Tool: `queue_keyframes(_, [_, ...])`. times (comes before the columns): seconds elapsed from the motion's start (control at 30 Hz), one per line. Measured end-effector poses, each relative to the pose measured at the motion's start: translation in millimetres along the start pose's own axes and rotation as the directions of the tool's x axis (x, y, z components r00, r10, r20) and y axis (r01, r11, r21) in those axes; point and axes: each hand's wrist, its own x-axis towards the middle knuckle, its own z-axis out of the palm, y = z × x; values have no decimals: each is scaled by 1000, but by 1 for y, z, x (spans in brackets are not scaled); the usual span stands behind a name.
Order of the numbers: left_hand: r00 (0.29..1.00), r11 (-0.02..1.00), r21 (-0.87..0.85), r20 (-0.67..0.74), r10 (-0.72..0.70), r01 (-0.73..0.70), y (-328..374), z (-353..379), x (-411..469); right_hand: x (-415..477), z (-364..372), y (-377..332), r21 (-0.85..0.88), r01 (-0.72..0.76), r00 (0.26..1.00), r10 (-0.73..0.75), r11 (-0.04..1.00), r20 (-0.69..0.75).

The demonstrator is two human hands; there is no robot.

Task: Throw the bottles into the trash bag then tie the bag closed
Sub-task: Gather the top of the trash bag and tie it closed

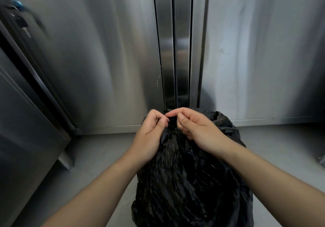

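Glossy black crinkled trash bag (190, 174), brushed silver steel cabinet doors (98, 59) behind it, grey floor (98, 156) beneath it

- Both bare forearms reach forward from the lower corners and converge toward the middle.
- The left hand (150, 131) is curled, thumb pressed against its bent forefinger in a pinch.
- The right hand (197, 130) is curled too, knuckles up, thumb and forefinger pinched together.
- The fingertips of the two hands nearly meet, both nipping the gathered neck of the crinkled black plastic trash bag (190, 182).
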Motion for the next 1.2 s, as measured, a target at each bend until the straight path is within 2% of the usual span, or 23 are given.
queue_keyframes(0.13, [996, 994, 87, 48, -76, 72, -21, -2, -9, -8, -2, 18, -217, -58, 996, 43, 974, -72])
queue_keyframes(0.2, [995, 985, 165, 80, -64, 50, -27, -5, -13, -12, -4, 27, -257, -70, 994, 46, 964, -96])
queue_keyframes(0.3, [991, 957, 291, 126, -33, -5, -34, -10, -16, -13, -13, 34, -187, -93, 986, 64, 978, -155])
queue_keyframes(0.37, [995, 948, 319, 94, -30, -2, -37, -21, -17, -13, -23, 34, -131, -105, 977, 78, 986, -198])
queue_keyframes(0.47, [996, 955, 286, 22, -91, 81, -33, -36, -15, -14, -35, 32, -89, -128, 962, 102, 988, -254])
queue_keyframes(0.57, [994, 979, 200, 84, -65, 47, -17, -30, -10, -12, -28, 25, -65, -110, 974, 94, 992, -205])
queue_keyframes(0.67, [987, 975, 207, 153, 52, -84, 1, -12, -5, -3, -14, 10, 198, -78, 979, 112, 977, -170])
queue_keyframes(0.77, [982, 952, 261, 139, 128, -161, 4, 8, -5, 4, -6, -7, 577, -64, 967, 194, 814, -167])
queue_keyframes(0.87, [987, 948, 282, 111, 117, -144, 1, 12, -5, 5, -5, -18, 774, -4, 957, 227, 633, -180])
queue_keyframes(1.03, [969, 926, 351, 242, 53, -139, -3, 8, -8, 2, -6, -27, 895, 36, 962, 227, 445, -151])
queue_keyframes(1.13, [948, 916, 354, 308, 77, -190, -2, 13, -12, 3, -4, -28, 908, 42, 960, 234, 416, -152])
queue_keyframes(1.2, [944, 925, 338, 325, 57, -172, -3, 13, -14, 3, -5, -28, 909, 56, 956, 241, 413, -168])
